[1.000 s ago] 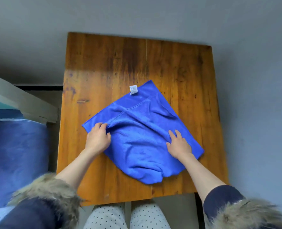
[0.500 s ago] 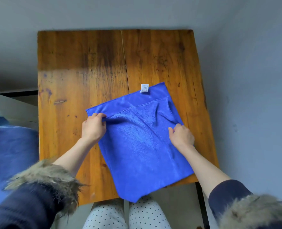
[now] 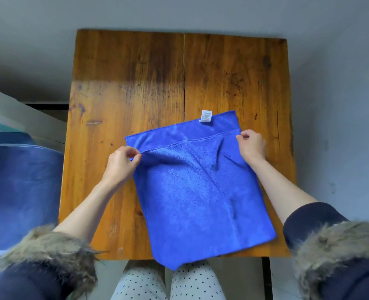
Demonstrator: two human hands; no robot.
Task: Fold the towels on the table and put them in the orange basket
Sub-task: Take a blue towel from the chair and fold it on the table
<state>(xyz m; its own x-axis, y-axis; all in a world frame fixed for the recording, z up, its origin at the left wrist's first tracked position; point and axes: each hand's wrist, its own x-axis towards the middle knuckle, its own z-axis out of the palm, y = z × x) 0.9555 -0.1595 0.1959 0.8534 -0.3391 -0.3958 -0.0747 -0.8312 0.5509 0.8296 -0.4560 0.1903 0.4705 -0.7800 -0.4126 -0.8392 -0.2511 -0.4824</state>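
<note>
My right hand [image 3: 251,146] has slid to the corner; with my left hand [image 3: 121,162], both pinch the soft, limp blue towel's [image 3: 198,195] top-layer corners.

You see a worn orange-brown wooden worktop [image 3: 136,87] on a grey floor [image 3: 335,105], blue fabric-covered furniture [image 3: 16,187] at left.

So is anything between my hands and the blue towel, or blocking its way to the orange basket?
Nothing separates them: left hand and right hand already pinch the blue towel. No orange basket is in view, so that path can't be judged.
</note>
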